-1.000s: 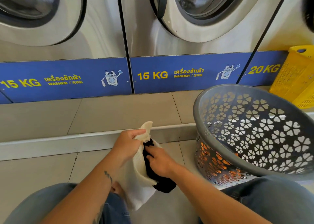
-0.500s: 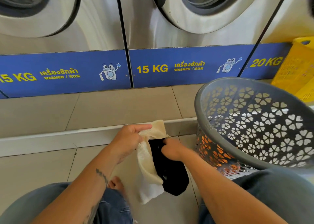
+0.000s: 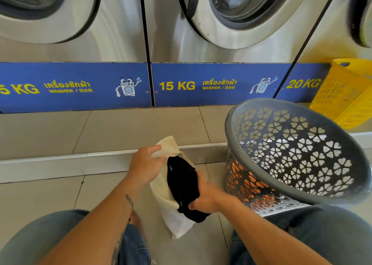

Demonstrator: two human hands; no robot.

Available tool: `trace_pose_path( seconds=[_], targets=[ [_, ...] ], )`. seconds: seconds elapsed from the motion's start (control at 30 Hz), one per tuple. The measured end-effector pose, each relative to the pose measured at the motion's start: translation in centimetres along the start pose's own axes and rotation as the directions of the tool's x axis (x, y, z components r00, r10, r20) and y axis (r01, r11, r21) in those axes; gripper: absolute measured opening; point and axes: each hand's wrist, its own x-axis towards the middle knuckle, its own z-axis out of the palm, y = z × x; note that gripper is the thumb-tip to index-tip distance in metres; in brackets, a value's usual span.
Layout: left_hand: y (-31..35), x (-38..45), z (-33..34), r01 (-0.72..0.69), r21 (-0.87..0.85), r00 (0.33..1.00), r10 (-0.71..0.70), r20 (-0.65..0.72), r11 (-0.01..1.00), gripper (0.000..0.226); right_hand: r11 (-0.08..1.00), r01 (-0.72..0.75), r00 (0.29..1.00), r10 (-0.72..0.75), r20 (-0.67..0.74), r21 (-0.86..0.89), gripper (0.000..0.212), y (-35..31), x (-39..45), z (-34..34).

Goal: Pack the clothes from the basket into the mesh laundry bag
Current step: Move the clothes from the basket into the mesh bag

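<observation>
My left hand (image 3: 144, 166) grips the top edge of a cream mesh laundry bag (image 3: 173, 220), which hangs down between my knees. My right hand (image 3: 207, 196) clutches a black garment (image 3: 183, 182) at the bag's opening; part of the cloth lies inside the mouth and part bunches out below my fingers. To the right stands a grey plastic basket (image 3: 281, 107) with flower-shaped holes, tilted toward me. Orange cloth (image 3: 241, 176) shows through its near wall. The basket's bottom is hidden from me.
A row of steel washers (image 3: 231, 23) with blue "15 KG" panels stands ahead on a raised tiled step (image 3: 60, 160). A yellow crate (image 3: 346, 91) sits at the far right behind the basket. My knees in jeans frame the bottom of the view.
My right hand has slid down from the bag's mouth to grip the black garment lower. The bag's upper corner stands up again above my left hand. The view tilted slightly.
</observation>
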Motion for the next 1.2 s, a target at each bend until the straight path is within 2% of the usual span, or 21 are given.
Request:
trace_pose_path(
  seconds=[0.03,0.07,0.13,0.17,0.27,0.33,0.37,0.4,0.43,0.47,0.53,0.57,0.63,0.7,0.8,0.9,0.97,1.03,1.07,1.13,1.2],
  targets=[
    [-0.3,0.0,0.2,-0.030,0.099,1.000,0.028,0.014,0.995,0.054,1.000,0.001,0.999,-0.002,-0.037,-0.009,0.111,-0.4,0.0,0.6],
    [-0.7,0.1,0.5,-0.060,0.190,0.998,0.052,0.045,0.980,0.059,0.999,-0.007,0.997,0.011,-0.077,0.053,0.101,-0.7,0.2,1.1],
    [-1.2,0.1,0.8,-0.108,0.307,0.988,0.068,0.138,0.946,0.066,0.954,-0.029,0.987,0.075,-0.143,0.299,0.073,-1.4,0.8,1.0],
    [-1.3,0.1,0.7,-0.119,0.332,0.982,0.062,0.176,0.936,0.070,0.899,-0.045,0.981,0.121,-0.149,0.436,0.060,-1.7,1.2,0.8],
    [-1.2,0.4,0.3,-0.105,0.292,0.973,0.037,0.229,0.951,0.078,0.600,-0.063,0.968,0.232,-0.099,0.798,0.049,-2.8,2.1,0.0],
    [-0.9,0.5,0.2,-0.099,0.250,0.970,0.037,0.240,0.963,0.081,0.381,-0.005,0.977,0.198,-0.077,0.924,0.047,-3.3,2.4,-0.3],
    [-0.9,0.6,0.2,-0.102,0.238,0.969,0.042,0.241,0.966,0.081,0.317,0.019,0.984,0.163,-0.074,0.948,0.046,-3.5,2.4,-0.3],
    [-0.8,0.8,0.1,-0.099,0.224,0.970,0.044,0.239,0.970,0.080,0.308,0.035,0.988,0.131,-0.079,0.951,0.045,-3.6,2.6,-0.1],
    [-0.7,0.8,0.0,-0.093,0.206,0.972,0.044,0.230,0.974,0.078,0.374,0.050,0.991,0.098,-0.093,0.926,0.044,-3.8,2.6,0.2],
    [-0.6,1.0,-0.1,-0.083,0.189,0.976,0.041,0.215,0.978,0.076,0.496,0.065,0.992,0.060,-0.109,0.866,0.043,-3.8,2.8,0.7],
    [-0.5,1.1,-0.2,-0.057,0.154,0.984,0.029,0.173,0.986,0.072,0.739,0.088,0.994,-0.020,-0.109,0.668,0.042,-3.8,3.1,1.7],
    [-0.5,1.2,-0.3,-0.044,0.139,0.988,0.022,0.156,0.989,0.071,0.815,0.089,0.995,-0.044,-0.091,0.573,0.041,-3.7,3.2,2.1],
    [-0.6,1.2,-0.3,-0.030,0.129,0.990,0.012,0.141,0.991,0.068,0.907,0.071,0.997,-0.061,-0.038,0.415,0.040,-3.5,3.5,2.8],
    [-0.8,1.3,-0.3,-0.026,0.136,0.992,0.009,0.125,0.990,0.068,0.982,0.026,0.998,-0.037,0.058,0.188,0.040,-3.2,3.8,3.3],
    [-0.9,1.4,-0.3,-0.022,0.168,0.995,0.006,0.098,0.986,0.069,0.990,-0.081,0.980,0.101,0.174,-0.115,0.044,-2.8,4.3,3.8],
    [-0.8,1.5,-0.2,-0.059,0.233,0.995,0.038,0.094,0.971,0.072,0.982,-0.129,0.976,0.151,0.154,-0.140,0.049,-2.6,4.9,3.0],
    [-0.5,1.5,-0.2,-0.077,0.270,0.995,0.055,0.088,0.960,0.074,0.991,-0.127,0.990,0.129,0.049,-0.044,0.037,-2.5,4.8,1.7],
    [-0.3,1.4,-0.3,-0.099,0.310,0.993,0.073,0.096,0.946,0.074,0.991,-0.074,0.982,0.092,-0.166,0.113,0.015,-2.1,4.6,0.4],
    [-0.2,1.4,-0.3,-0.110,0.326,0.992,0.081,0.101,0.939,0.074,0.981,-0.021,0.956,0.075,-0.284,0.190,0.012,-2.1,4.5,-0.1],
    [0.0,1.4,-0.2,-0.119,0.338,0.991,0.088,0.105,0.933,0.074,0.948,0.164,0.889,-0.023,-0.457,0.271,0.017,-2.6,4.3,-0.7],
    [0.2,1.4,-0.2,-0.126,0.334,0.990,0.098,0.099,0.934,0.073,0.928,0.297,0.877,-0.171,-0.448,0.226,0.027,-3.6,4.5,-0.3]
  ],
)
